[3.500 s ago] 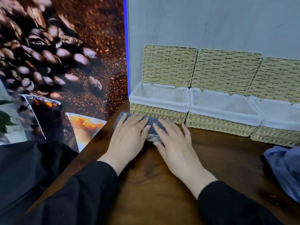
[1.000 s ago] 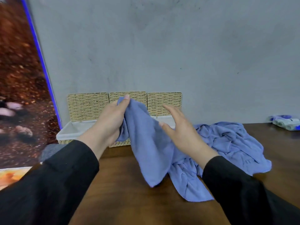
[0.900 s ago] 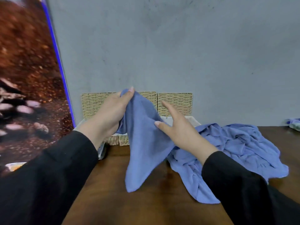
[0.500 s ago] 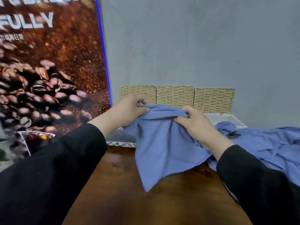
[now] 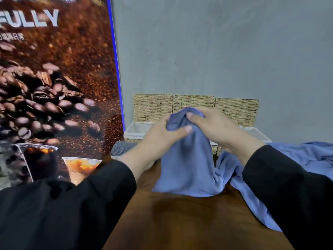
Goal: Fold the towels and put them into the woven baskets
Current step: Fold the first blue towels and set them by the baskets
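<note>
- Both hands hold one blue towel (image 5: 187,159) up over the wooden table (image 5: 180,222). The left hand (image 5: 162,136) has its thumb across the front of the cloth and its fingers curled behind, gripping the bunched top edge.
- The right hand (image 5: 216,127) pinches the same top edge just beside the left thumb, with its fingertips (image 5: 191,116) pressed into the fold; the two grips nearly touch.
- Below the fingers the towel hangs in a loose drape, and its lower hem rests on the table. It is gathered, not yet laid flat or squared.
- Behind the knuckles stand three woven baskets (image 5: 153,107) in a row against the grey wall (image 5: 216,51), each with a white liner (image 5: 135,129). Their insides are largely hidden by the hands, so I cannot tell what they hold.
- To the left of the left wrist, in front of the nearest basket, lies a folded grey towel (image 5: 120,148), on the table and not in a basket.
- To the right of the right wrist sprawls a heap of blue towels (image 5: 306,156), unfolded.
- My reading: the task is early. One towel looks folded but not stowed, one is in hand at the start of its fold, and the heap remains.
- A coffee poster (image 5: 54,87) fills the left side.
</note>
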Motion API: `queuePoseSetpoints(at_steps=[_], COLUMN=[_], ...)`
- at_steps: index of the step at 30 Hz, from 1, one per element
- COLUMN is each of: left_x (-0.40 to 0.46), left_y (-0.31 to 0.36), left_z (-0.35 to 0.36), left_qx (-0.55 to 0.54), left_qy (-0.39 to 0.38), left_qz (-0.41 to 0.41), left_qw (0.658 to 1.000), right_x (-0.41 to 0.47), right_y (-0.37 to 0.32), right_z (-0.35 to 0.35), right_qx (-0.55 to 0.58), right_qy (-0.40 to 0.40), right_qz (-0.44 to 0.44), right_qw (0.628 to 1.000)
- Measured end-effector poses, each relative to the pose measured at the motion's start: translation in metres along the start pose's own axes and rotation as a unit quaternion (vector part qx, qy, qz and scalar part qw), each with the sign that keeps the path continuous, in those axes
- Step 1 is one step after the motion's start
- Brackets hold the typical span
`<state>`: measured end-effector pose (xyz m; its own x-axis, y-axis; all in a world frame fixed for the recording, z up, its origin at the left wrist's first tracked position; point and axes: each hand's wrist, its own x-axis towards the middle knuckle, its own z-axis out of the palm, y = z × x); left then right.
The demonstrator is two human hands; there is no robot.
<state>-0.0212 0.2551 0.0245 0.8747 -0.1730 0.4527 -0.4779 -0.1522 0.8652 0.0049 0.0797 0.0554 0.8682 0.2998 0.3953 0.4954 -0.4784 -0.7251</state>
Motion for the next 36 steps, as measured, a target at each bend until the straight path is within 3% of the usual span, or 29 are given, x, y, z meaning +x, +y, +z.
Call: queuePoseSetpoints(at_steps=[4, 8, 12, 17, 24, 27, 30, 33, 36], left_x=[-0.028, -0.034, -0.026, 0.002, 0.023, 0.033, 0.042, 0.045, 0.04], left_y=[-0.045, -0.071, -0.061, -0.017, 0.067, 0.103, 0.121, 0.111, 0.083], left_z=[0.014, 0.002, -0.03, -0.07, -0.08, -0.08, -0.082, -0.081, -0.079], left_qx=[-0.032, 0.089, 0.08, -0.015, -0.215, -0.181, -0.134, -0.028, 0.056], left_qy=[0.009, -0.027, 0.098, 0.197, 0.21, 0.222, 0.228, 0.252, 0.241], left_qz=[-0.162, -0.228, -0.24, -0.18, 0.004, 0.115, 0.146, 0.122, 0.066], left_qw=[0.986, 0.969, 0.963, 0.964, 0.954, 0.951, 0.953, 0.96, 0.967], right_x=[-0.001, -0.004, -0.004, -0.007, -0.016, -0.021, -0.022, -0.02, -0.03], right_y=[0.0, -0.004, -0.007, -0.009, -0.038, -0.062, -0.074, -0.051, -0.017], right_z=[-0.016, -0.038, -0.067, -0.084, -0.104, -0.118, -0.129, -0.132, -0.123], right_qx=[0.052, 0.1, 0.14, 0.114, 0.087, 0.103, 0.108, 0.08, 0.032], right_qy=[0.083, 0.159, 0.223, 0.236, 0.307, 0.392, 0.419, 0.399, 0.332], right_qz=[0.017, 0.055, 0.073, 0.095, 0.029, -0.038, -0.071, 0.004, 0.12], right_qw=[0.995, 0.981, 0.962, 0.96, 0.947, 0.913, 0.899, 0.913, 0.935])
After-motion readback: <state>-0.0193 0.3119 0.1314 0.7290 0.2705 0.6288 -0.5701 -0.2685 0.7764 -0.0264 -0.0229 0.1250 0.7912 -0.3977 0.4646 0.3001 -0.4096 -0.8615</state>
